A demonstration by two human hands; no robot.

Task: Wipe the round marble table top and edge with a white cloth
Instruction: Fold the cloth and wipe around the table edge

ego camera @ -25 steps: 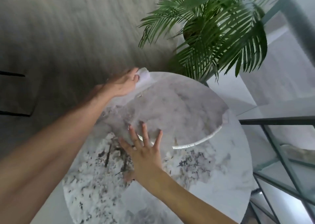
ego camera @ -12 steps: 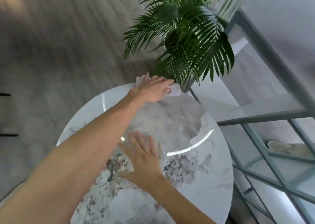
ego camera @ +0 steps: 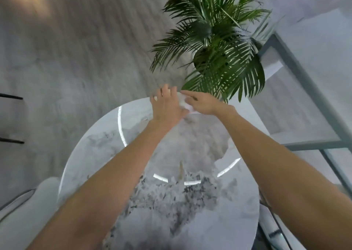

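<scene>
Met at the far edge of the marble table (ego camera: 91,154): left hand (ego camera: 166,107) and right hand (ego camera: 204,104), both pinching the white cloth (ego camera: 184,102), likely to pass it across.

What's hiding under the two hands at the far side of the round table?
A white cloth peeks out between the left hand and the right hand, at the far edge of the marble table. Most of the cloth is covered, so its shape cannot be seen.

Both hands meet at the far edge of the round marble table (ego camera: 106,145): left hand (ego camera: 167,107) and right hand (ego camera: 204,103) on the white cloth (ego camera: 183,102), a potted palm (ego camera: 215,46) just beyond.
</scene>
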